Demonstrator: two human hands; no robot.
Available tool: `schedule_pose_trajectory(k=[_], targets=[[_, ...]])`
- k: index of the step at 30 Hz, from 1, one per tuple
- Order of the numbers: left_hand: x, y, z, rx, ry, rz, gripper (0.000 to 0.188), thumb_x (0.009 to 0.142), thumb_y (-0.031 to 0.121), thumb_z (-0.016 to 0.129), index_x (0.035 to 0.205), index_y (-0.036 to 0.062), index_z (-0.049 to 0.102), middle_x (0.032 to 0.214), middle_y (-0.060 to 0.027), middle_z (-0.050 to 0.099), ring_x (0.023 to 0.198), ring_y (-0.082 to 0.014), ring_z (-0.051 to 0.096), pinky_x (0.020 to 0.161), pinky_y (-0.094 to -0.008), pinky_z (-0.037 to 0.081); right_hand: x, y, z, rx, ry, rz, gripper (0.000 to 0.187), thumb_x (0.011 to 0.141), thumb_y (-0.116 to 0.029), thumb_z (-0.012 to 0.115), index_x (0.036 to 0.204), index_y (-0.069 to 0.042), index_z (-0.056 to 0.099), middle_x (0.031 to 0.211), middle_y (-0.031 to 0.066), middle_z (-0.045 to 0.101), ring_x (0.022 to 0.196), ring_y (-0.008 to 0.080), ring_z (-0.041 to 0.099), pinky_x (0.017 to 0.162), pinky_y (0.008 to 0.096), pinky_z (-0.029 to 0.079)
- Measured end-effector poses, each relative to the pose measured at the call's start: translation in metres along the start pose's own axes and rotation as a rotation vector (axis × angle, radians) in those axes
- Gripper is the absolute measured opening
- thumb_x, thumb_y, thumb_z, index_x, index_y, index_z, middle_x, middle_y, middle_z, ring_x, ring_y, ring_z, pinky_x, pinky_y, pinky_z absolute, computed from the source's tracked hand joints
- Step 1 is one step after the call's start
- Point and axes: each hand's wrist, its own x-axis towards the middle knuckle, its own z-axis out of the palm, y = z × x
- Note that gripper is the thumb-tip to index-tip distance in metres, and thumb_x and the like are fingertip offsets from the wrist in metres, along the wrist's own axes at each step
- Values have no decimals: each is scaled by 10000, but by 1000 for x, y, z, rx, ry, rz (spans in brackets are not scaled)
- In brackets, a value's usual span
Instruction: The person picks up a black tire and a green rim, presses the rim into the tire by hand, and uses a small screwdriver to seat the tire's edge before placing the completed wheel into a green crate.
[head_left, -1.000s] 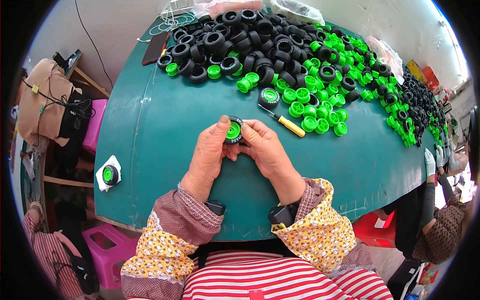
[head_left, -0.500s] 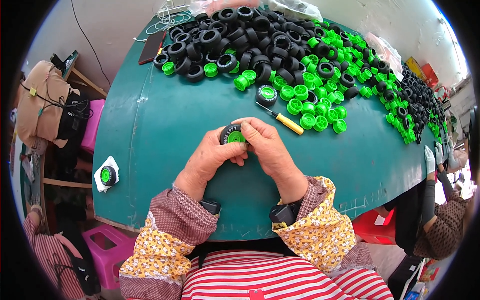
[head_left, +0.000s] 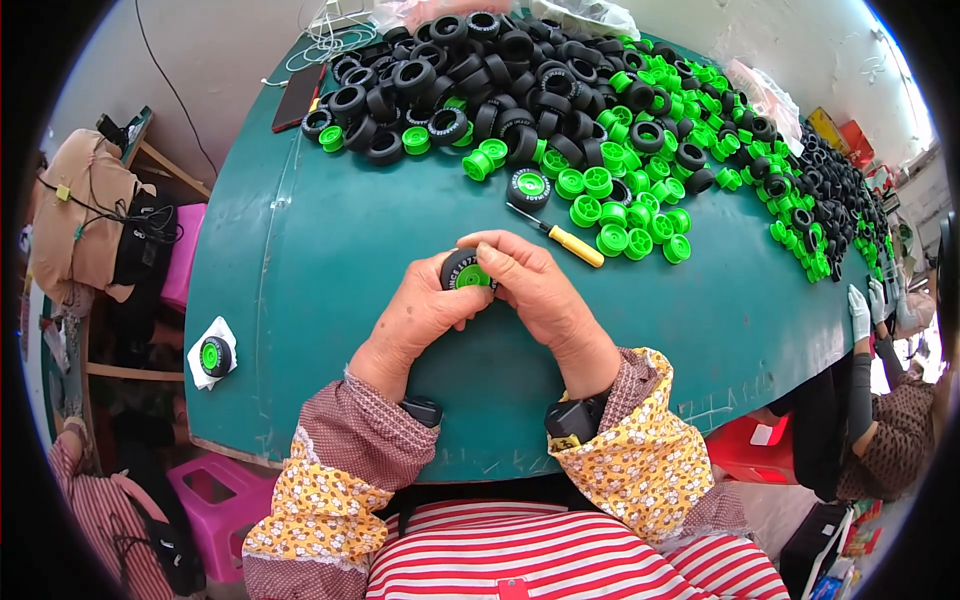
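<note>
Both my hands grip one small toy wheel (head_left: 470, 276), a black tyre with pale lettering around a bright green rim. Fingers of my left hand (head_left: 422, 305) wrap its left and lower side, the thumb lying across the green rim. My right hand (head_left: 530, 285) pinches the upper right edge, its thumb on the tyre. Some of the wheel is hidden behind the fingers. Beyond my hands lie a screwdriver (head_left: 575, 246) with a yellow handle and a wheel (head_left: 529, 188) with its tyre fitted. Another fitted wheel (head_left: 214, 356) rests on white paper (head_left: 221, 328) at the left.
A heap of black tyres (head_left: 470, 75) covers the far side of the green table (head_left: 330, 270). Loose green rims (head_left: 640, 215) spread to its right. Gloved hands (head_left: 860, 312) of another person are at the right edge. A pink stool (head_left: 215, 500) stands at lower left.
My hands stay around the wheel, with the right fingers shifting slightly over its upper edge. The whole view has moved a little; nothing was let go.
</note>
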Motion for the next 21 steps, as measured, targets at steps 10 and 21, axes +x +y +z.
schedule_pose_trajectory(k=[10,21], targets=[[1,0,8,248,22,34,157,699,133,648,784,27,568,608,41,513,516,-31,468,435,-186,360,1,15,5,-14,141,-102,202,874,-191,544,903,6,575,766,5,567,659,62,527,559,201,445],[3,-4,-8,-341,21,27,277,765,202,558,932,-19,550,762,-62,580,615,-122,562,523,-231,472,-6,2,13,-621,52,-335,499,731,-202,677,1143,-15,467,973,113,555,801,214,553,717,317,457]])
